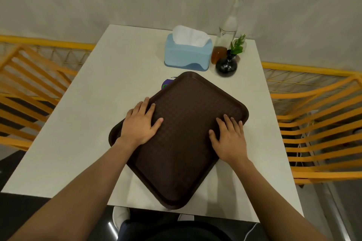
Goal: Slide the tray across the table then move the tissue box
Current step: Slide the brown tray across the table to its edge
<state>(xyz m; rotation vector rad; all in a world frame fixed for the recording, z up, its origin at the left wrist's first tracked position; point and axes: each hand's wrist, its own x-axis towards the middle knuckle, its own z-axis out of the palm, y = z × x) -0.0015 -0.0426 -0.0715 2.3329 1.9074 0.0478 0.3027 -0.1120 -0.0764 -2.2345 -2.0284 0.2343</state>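
A dark brown tray (184,154) lies turned at an angle in the middle of the white table (82,115), one corner reaching the near edge. My left hand (140,123) rests flat on the tray's left side, fingers spread. My right hand (228,136) lies flat on its right side, fingers apart over the rim. Neither hand grips anything. A light blue tissue box (187,55) with white tissue sticking out stands at the far side, just beyond the tray's far corner.
Right of the tissue box stand a tall glass bottle (225,33) with amber liquid and a small black vase (226,65) holding a green sprig. A purple sticker (166,84) peeks from under the tray. Orange chairs (321,127) flank the table on both sides.
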